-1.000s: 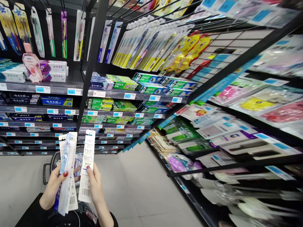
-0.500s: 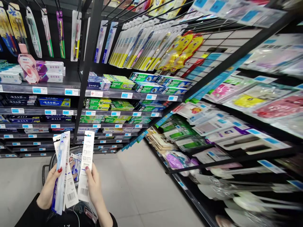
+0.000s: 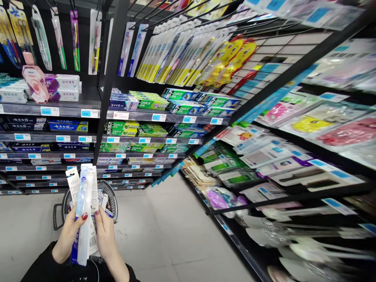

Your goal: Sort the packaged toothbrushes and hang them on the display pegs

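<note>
Open floor lies between the basket and the right-hand shelves.

In front of me, a pink faceted plastic bottle stands on a black metal shelf, beside 2 stacked purple-and-white cardboard boxes. Farther right, I see green-and-blue DARLIE cartons below hanging yellow-and-white toothbrush packs. Grey rectangular floor tiles lie beneath me.

Shop aisle, price-tagged toothpaste shelves.
</note>
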